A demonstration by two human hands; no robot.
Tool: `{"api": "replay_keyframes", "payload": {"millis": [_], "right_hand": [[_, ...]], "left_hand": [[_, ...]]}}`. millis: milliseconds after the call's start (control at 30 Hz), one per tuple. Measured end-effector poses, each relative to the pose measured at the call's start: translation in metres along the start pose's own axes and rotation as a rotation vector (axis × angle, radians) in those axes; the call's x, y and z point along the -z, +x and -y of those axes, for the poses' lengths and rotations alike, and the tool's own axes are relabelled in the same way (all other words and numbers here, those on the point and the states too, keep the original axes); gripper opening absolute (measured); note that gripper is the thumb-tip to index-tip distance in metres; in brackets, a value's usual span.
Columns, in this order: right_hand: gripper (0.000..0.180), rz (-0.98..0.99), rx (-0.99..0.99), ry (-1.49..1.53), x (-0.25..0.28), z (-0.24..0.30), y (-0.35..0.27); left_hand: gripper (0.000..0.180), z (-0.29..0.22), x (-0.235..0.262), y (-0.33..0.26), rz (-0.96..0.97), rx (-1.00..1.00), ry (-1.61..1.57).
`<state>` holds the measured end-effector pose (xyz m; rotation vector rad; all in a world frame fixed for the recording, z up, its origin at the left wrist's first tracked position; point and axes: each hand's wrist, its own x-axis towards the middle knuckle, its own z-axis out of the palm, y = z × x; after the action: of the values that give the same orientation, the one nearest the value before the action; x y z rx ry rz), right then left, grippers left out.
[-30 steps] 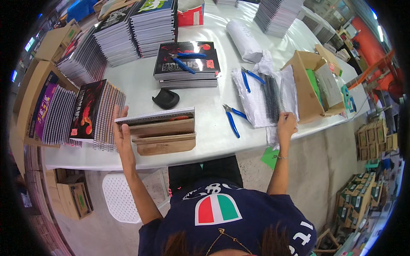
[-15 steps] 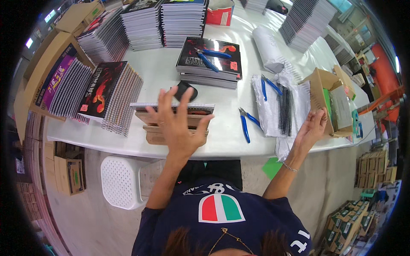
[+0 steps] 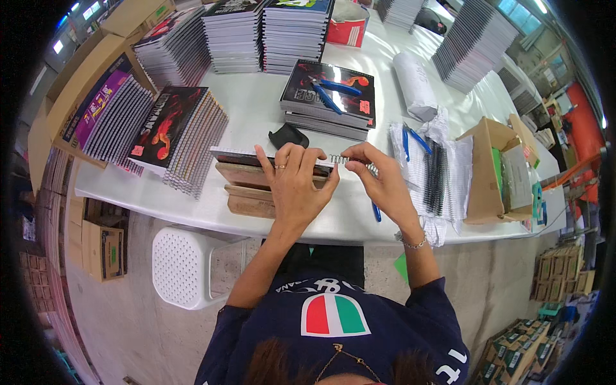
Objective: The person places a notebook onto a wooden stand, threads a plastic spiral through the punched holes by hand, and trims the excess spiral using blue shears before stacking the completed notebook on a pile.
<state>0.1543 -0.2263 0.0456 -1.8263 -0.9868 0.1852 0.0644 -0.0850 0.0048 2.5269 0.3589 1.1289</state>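
Note:
A notebook (image 3: 240,156) stands on edge in a wooden holder (image 3: 249,202) near the table's front edge. My left hand (image 3: 296,183) grips it close to its right end, fingers over the top edge and thumb on the near side. From that end sticks out a thin binding coil (image 3: 339,159), pinched between the fingertips of my right hand (image 3: 386,186). The coil's far part is hidden by the right fingers. Just behind the notebook lies a black curved piece (image 3: 287,135). Blue-handled cutters (image 3: 376,212) are partly hidden beneath my right hand.
More cutters (image 3: 335,95) lie on a stack of dark-covered notebooks (image 3: 327,122). On the right, dark coils (image 3: 436,176) rest on white wrapping beside another pair of cutters (image 3: 414,140) and a cardboard box (image 3: 481,186). Bound notebooks (image 3: 170,131) fill the left; a white stool (image 3: 181,266) stands below.
My right hand has come left from beside the cardboard box to the notebook's end, now with a coil. My left hand has closed onto the notebook. The view has shifted slightly.

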Motion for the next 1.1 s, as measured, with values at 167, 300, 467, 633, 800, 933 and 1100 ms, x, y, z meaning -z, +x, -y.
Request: {"api": "replay_keyframes", "payload": {"millis": [167,300,467,633,800,933,1100], "right_hand": [[0.013,-0.024,0.083,-0.114,0.002,-0.006,0.002],[0.013,0.038,0.082,-0.099,0.004,-0.005,0.000],[0.012,0.176,0.006,-0.206,0.012,0.005,-0.003],[0.016,0.150,0.054,-0.184,0.011,0.011,-0.003],[0.014,0.106,0.001,0.075,-0.002,-0.001,-0.006],[0.012,0.098,-0.013,0.070,-0.005,-0.004,-0.010],[0.023,0.188,-0.075,-0.062,-0.001,0.010,-0.008]], "left_hand": [[0.024,0.002,-0.001,-0.002,-0.024,-0.015,-0.011],[0.025,0.004,0.000,-0.004,-0.015,-0.014,-0.011],[0.028,0.005,0.006,-0.005,0.035,-0.039,0.004],[0.028,0.004,0.013,-0.001,0.063,-0.065,0.011],[0.027,0.007,0.013,-0.002,0.094,-0.068,0.032],[0.028,0.006,0.013,-0.001,0.101,-0.067,0.007],[0.028,0.006,0.015,0.000,0.117,-0.065,0.015]]}}
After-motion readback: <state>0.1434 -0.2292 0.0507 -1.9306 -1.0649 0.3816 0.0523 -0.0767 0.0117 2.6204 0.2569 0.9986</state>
